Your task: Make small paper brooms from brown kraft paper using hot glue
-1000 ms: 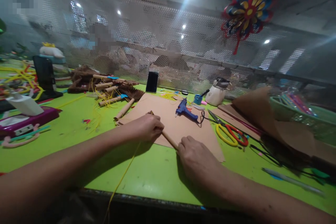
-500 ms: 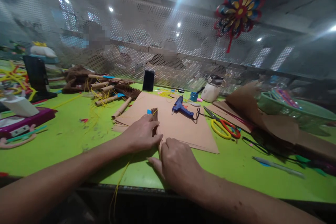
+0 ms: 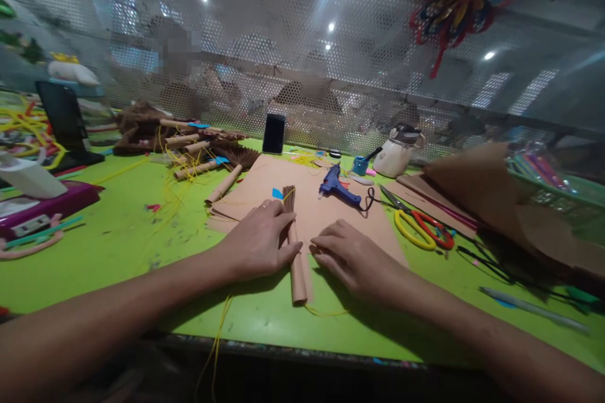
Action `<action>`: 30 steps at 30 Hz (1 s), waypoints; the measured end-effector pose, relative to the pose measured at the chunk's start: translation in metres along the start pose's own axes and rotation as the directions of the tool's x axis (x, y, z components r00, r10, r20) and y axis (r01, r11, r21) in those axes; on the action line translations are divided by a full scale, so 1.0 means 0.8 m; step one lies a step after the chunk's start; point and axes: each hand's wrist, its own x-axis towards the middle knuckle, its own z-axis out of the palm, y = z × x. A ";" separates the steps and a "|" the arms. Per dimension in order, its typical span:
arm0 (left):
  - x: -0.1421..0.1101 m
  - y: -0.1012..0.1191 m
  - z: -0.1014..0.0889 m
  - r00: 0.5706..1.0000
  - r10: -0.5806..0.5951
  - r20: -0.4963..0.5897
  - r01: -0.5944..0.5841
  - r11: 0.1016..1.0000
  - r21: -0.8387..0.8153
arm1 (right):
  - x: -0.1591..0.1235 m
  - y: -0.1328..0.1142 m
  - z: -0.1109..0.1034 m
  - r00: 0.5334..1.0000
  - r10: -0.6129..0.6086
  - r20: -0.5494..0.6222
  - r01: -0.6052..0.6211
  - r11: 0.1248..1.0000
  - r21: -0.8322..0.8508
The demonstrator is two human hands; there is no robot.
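Observation:
A rolled brown paper tube (image 3: 297, 264) with a pleated dark fan end lies on a brown paper sheet (image 3: 312, 201) at the front of the green table (image 3: 123, 239). My left hand (image 3: 262, 242) rests flat against the tube's left side, fingers stretched out over it. My right hand (image 3: 352, 255) lies flat on the sheet just right of the tube, fingertips pointing at it. A yellow string (image 3: 326, 313) trails from the tube's near end.
A blue glue gun (image 3: 336, 187) and yellow and red scissors (image 3: 416, 230) lie right of the sheet. Finished paper rolls (image 3: 198, 157), a black phone (image 3: 274, 133), a white pot (image 3: 396, 159), a purple tray (image 3: 47, 204) and folded brown paper (image 3: 477, 186) surround it.
The thin stick held at both ends has become a thicker roll lying toward me. Both hands went from gripping it to lying flat beside it, the right one drawing apart to the right.

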 end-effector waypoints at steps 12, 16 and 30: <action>0.003 0.004 -0.002 1.000 0.019 0.006 -0.019 0.999 -0.030 | 0.014 0.025 0.023 0.993 -0.118 0.019 0.119 0.983 -0.137; 0.002 0.004 -0.002 1.000 0.017 -0.002 -0.017 0.999 -0.044 | 0.016 0.023 0.023 0.996 -0.093 0.000 0.092 0.987 -0.129; 0.007 -0.002 0.002 0.993 -0.115 0.024 0.117 0.983 -0.145 | 0.038 0.027 0.020 0.985 0.133 -0.112 -0.134 0.991 -0.001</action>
